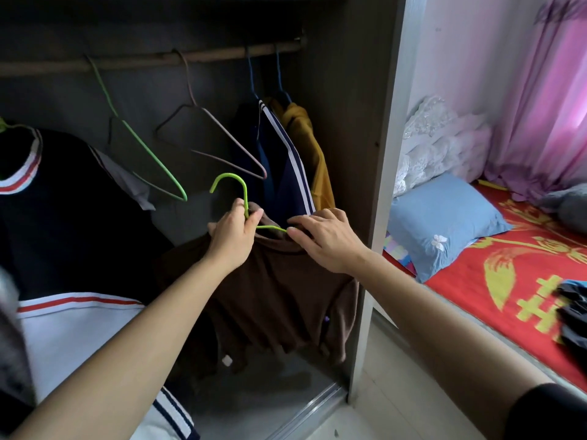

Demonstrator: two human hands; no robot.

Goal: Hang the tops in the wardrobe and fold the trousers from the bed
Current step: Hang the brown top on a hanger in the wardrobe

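left hand [233,236] fingers pinch our green hanger [246,201], hook up, pointing left | right hand [327,238] fingers grip brown top [279,290] collar | top hangs lengthwise down

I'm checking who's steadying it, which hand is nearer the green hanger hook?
Left. The left hand grips the hanger just below its hook; the right hand rests further right, on the brown top's collar.

Dark grey wardrobe wall [346,90] on left, pale frame post [386,185] at its edge. Pink curtain [546,100] at right, daylight glowing through. White wall [470,42] behind. Light floor [394,408] below. Blue pillow [444,223] against white headboard [438,141].
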